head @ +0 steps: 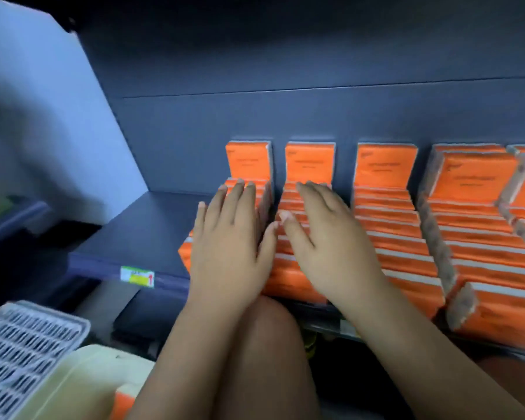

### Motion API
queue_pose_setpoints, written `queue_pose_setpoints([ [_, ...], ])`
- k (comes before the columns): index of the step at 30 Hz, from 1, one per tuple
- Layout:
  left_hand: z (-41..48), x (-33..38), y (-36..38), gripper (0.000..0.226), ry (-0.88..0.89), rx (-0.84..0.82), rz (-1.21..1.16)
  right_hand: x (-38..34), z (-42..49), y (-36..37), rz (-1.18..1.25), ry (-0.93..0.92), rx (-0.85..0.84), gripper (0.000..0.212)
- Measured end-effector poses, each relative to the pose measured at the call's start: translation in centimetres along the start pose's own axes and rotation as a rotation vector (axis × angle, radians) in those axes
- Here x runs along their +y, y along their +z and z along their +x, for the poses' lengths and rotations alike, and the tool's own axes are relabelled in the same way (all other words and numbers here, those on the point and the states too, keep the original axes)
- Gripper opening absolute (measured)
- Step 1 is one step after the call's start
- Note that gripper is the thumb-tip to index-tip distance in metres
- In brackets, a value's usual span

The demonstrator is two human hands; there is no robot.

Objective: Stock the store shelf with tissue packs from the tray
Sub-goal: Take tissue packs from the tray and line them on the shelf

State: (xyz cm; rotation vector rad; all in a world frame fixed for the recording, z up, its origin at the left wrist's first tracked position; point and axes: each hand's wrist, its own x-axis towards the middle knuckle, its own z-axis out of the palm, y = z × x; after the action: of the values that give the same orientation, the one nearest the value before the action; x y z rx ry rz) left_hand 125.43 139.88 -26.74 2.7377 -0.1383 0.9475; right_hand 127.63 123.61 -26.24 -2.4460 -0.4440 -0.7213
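Orange tissue packs (388,237) stand in several rows on the dark shelf (140,234), running from its front edge to the back wall. My left hand (228,237) lies flat, fingers spread, on top of the leftmost row. My right hand (331,237) lies flat on the row beside it. Neither hand grips a pack. At the bottom left a pale tray (82,383) shows, with one orange pack (123,404) visible at its edge.
A white perforated basket (22,350) sits at the lower left. A price label (137,277) is on the shelf's front lip. The left part of the shelf is bare. My knee (267,344) is below the shelf edge. Some packs at the right lie askew.
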Motion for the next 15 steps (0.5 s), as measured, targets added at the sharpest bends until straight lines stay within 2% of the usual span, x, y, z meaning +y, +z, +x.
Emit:
queue_pose_setpoints([
  [8,-13.8,-14.4,-5.2,0.067,-0.352,-0.016,0.198,-15.7,-3.9,9.5,0.169,-0.316,-0.204,0.068],
  [13,-23.8,-20.5,-7.1,0.069,-0.534,-0.186,0.337,-22.2,-7.9,16.0,0.144,-0.463,-0.396,0.067],
  [15,-26.9,-21.5,-7.1,0.072,-0.630,-0.245,0.358,-22.8,-10.2,18.6,0.068,-0.516,-0.540,0.067],
])
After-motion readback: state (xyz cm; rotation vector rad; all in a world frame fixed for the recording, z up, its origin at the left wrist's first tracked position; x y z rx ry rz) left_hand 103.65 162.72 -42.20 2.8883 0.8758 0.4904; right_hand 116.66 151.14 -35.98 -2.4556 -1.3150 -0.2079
